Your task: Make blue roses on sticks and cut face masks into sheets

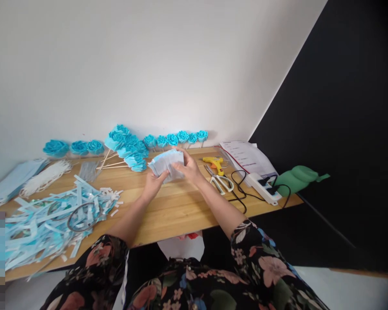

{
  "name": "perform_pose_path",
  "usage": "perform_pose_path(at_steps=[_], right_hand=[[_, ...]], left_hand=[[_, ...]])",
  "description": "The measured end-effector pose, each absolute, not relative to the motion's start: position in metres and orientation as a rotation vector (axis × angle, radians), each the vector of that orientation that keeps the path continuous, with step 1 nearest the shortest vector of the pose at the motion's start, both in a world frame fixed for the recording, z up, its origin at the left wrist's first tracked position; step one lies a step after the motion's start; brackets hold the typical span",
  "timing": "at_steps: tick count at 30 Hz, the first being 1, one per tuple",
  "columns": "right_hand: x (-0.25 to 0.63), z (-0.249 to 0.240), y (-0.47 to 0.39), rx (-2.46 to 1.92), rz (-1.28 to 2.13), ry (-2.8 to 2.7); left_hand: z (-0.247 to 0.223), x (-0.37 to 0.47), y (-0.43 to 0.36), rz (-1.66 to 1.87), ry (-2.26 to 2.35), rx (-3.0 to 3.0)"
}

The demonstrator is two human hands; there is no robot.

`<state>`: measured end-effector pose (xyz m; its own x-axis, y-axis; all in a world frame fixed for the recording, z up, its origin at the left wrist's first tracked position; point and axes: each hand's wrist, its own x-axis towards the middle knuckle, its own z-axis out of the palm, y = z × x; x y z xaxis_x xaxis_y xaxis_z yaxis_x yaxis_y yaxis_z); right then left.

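Observation:
A stack of pale blue and white sheets (166,164) is held up over the middle of the wooden table. My left hand (155,183) grips its lower left edge, thumb on the front face. On the right side my right hand (189,167) holds the same stack, with its thumb across the front and fingers behind. Just behind and left of the stack lies a pile of blue paper-like flowers (125,146) on wooden sticks. A row of smaller blue flowers (172,139) stands along the wall.
Blue strips (54,219) cover the table's left side, near white loops (47,177) and flat blue sheets (16,178). To the right are a yellow glue gun (215,164), scissors (222,183), papers (248,159), a power strip (264,189) with black cables and a green object (297,178).

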<state>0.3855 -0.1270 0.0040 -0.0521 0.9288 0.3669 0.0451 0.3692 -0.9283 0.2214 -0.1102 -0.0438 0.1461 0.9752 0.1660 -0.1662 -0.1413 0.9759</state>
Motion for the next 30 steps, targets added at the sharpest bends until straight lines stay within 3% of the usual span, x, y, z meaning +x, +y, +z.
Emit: perform_pose_path(at_steps=[3, 10, 15, 22, 30], right_hand=[[0.393, -0.003, -0.127, -0.853, 0.984, -1.395], [0.402, -0.040, -0.129, -1.105, 1.176, -1.209], [0.401, -0.047, -0.132, -1.117, 1.122, -1.246], [0.403, -0.045, -0.135, -1.049, 0.992, -1.175], [0.403, -0.049, -0.130, -1.127, 1.030, -1.258]], left_hand=[[-0.046, 0.222, -0.110, 1.256, 0.846, 1.303], [-0.068, 0.227, -0.097, 1.002, 0.944, 1.486], [-0.074, 0.227, -0.095, 0.871, 1.029, 1.530], [-0.070, 0.226, -0.097, 1.132, 0.774, 1.545], [-0.084, 0.231, -0.091, 1.190, 0.777, 1.472]])
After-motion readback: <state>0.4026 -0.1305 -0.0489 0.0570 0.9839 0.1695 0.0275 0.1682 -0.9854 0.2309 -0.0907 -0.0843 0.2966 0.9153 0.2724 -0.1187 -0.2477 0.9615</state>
